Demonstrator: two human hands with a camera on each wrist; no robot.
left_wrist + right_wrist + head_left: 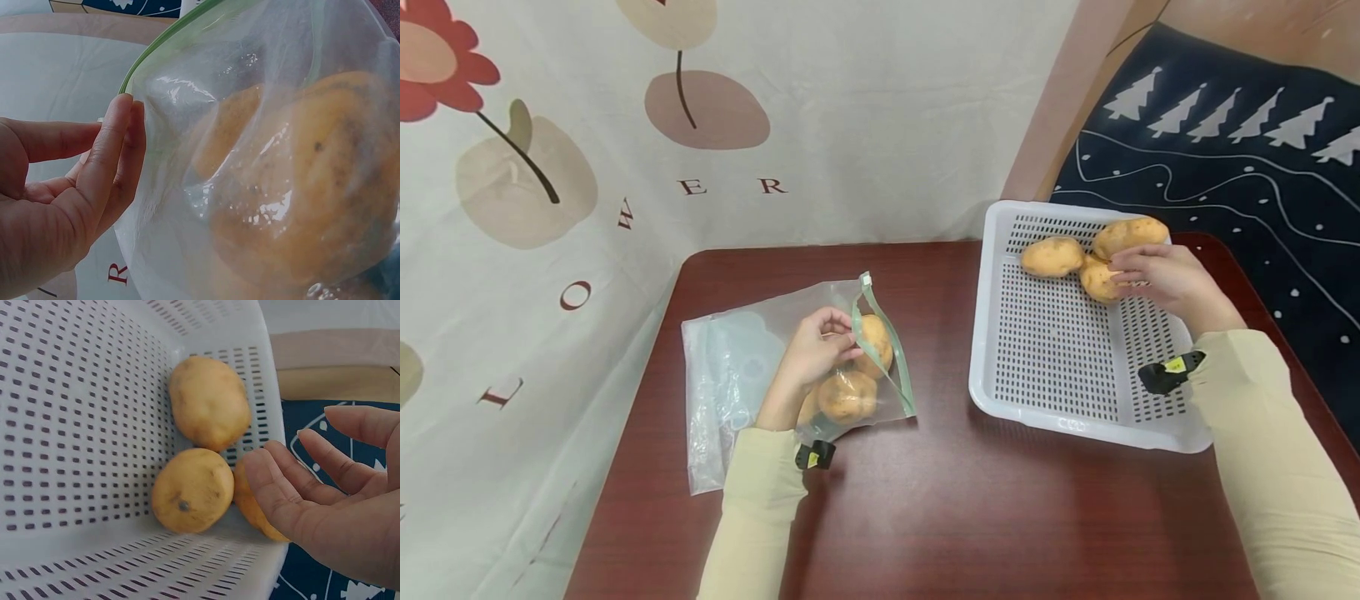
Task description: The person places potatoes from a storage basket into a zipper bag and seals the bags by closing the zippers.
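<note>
A clear zip bag (703,417) with a green zip edge (907,390) lies on the left of the table, several potatoes (847,397) inside near its mouth. My left hand (815,352) pinches the bag's rim at the mouth between thumb and fingertips, close beside the green strip (145,57) in the left wrist view. On the right, three potatoes (1052,257) sit together in the far end of a white basket (979,333). Over them hovers my right hand (1176,285), fingers spread and holding nothing. In the right wrist view its fingertips overlap the rightmost potato (253,506).
The dark red table (917,517) carries both the bag and the basket. A pale printed cloth (880,125) hangs behind it, and a navy cloth with white trees (1210,158) is at the back right. The basket's raised perforated walls surround its potatoes.
</note>
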